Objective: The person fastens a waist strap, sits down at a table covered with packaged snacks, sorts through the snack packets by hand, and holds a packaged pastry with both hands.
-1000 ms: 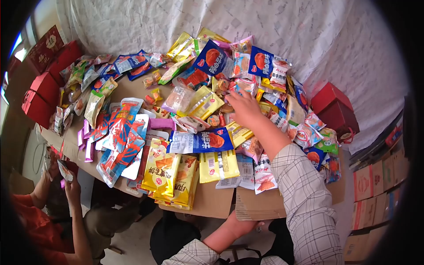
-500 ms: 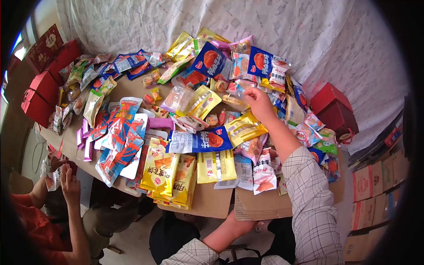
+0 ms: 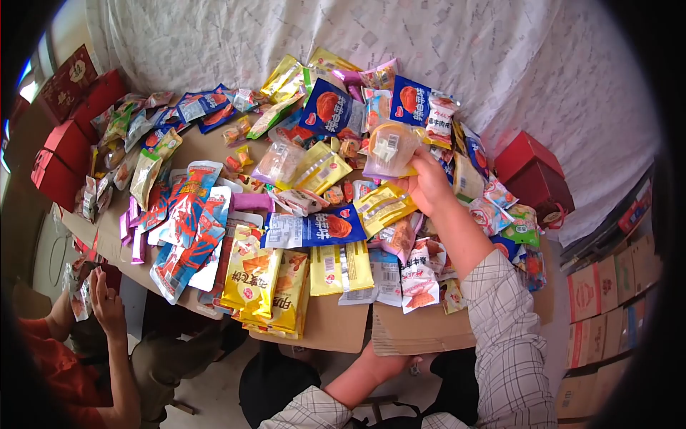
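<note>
My right hand (image 3: 431,184) is closed on the edge of a clear-wrapped snack packet (image 3: 389,146) with a white barcode label, tilted up above the pile. Below that hand lies a yellow packet (image 3: 386,209), with a blue snack packet (image 3: 332,227) on its left. Another clear-wrapped packet (image 3: 279,163) rests a little to the left. My left hand (image 3: 379,363) is low at the table's front edge, and its fingers are hidden there, so I cannot make out a grip.
Cardboard (image 3: 421,332) covers the table. Yellow packets (image 3: 251,275) and red-and-blue packets (image 3: 187,239) are stacked at the front left. Red boxes (image 3: 532,171) stand at the right, others (image 3: 63,161) at the left. A co-worker's hand (image 3: 107,304) holds a packet at lower left.
My right hand has lifted the clear-wrapped packet from the pile and tipped it so its barcode label faces me. The view has shifted slightly. My left arm stays nearly still.
</note>
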Demonstrator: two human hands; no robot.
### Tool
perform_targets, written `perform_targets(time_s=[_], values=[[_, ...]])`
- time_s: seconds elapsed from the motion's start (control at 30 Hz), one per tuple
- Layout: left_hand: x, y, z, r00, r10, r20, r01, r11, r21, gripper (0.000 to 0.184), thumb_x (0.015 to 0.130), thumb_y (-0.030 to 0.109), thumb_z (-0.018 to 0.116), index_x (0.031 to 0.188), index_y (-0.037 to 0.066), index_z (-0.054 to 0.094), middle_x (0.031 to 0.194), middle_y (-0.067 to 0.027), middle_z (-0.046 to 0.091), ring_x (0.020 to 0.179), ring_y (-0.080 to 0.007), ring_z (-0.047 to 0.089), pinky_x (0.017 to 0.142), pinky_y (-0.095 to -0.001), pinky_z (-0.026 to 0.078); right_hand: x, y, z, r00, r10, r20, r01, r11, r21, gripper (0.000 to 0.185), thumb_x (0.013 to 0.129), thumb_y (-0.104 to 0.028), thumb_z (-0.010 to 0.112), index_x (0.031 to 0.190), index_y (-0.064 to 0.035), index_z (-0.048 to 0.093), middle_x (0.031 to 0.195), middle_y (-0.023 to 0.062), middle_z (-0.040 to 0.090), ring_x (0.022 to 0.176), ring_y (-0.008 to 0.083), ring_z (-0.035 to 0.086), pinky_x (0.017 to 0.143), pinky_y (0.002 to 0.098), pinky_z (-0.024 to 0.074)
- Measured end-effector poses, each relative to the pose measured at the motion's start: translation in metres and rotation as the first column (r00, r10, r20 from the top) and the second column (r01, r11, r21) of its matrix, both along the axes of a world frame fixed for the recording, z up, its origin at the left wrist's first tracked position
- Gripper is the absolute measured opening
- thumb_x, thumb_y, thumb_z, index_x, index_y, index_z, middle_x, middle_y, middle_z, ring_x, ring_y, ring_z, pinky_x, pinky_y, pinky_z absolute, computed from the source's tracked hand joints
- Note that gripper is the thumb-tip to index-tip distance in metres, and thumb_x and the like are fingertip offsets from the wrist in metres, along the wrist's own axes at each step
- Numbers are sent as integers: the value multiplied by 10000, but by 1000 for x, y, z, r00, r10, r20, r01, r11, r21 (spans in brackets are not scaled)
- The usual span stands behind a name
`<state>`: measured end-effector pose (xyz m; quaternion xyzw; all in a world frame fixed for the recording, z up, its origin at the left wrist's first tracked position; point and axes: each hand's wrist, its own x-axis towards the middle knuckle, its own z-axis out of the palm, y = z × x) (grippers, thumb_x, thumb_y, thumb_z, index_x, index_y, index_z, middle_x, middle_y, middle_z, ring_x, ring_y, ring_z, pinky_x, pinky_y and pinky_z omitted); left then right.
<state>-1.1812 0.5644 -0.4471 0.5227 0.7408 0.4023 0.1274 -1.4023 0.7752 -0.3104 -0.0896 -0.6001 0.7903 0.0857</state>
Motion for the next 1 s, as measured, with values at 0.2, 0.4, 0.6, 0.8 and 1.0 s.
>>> perform_targets(time_s=[0.2,0.4,0.6,0.8,1.0], values=[[0,-1,6,997,-76,17,77,991,-107,596,896,437,677,1364,82,573,1354,-162,582,1280,-382,528,1075,-488,415,31,-15,4,992,91,-91,-91,996,-5,310,1041,-139,455,1335,-76,528,1227,77,653,1069,190,672,889,376,582],[-3,-3,48,698,-447,559,657,711,-252,713,964,561,578,1476,75,479,1230,-140,655,1144,-320,618,1011,-418,462,78,-20,6,984,73,-165,-40,980,197,217,1055,-126,486,1255,-56,533,1179,40,631,1082,99,599,944,265,479],[-33,-22,66,66,-582,810,88,812,576,921,920,594,659,1582,84,272,1283,-149,589,1166,-231,606,993,-380,492,146,-23,14,974,197,-111,-104,827,552,115,1085,-151,471,1112,-43,500,1162,40,635,1064,73,559,936,243,449],[-55,-40,77,43,-642,765,-484,657,578,944,903,474,730,1611,167,187,1520,-124,440,1348,-326,515,1046,-473,501,198,-47,29,905,402,-135,-83,481,873,102,1051,-130,509,1082,-35,527,1397,181,587,1298,267,555,1083,389,412],[-47,-44,85,74,-594,801,-532,655,536,684,1002,144,617,1583,82,260,1499,-108,472,1338,-229,523,1099,-401,449,228,-52,16,942,253,-220,-29,715,699,545,1005,-281,639,1417,9,431,1406,170,531,1303,277,530,1068,384,432]])
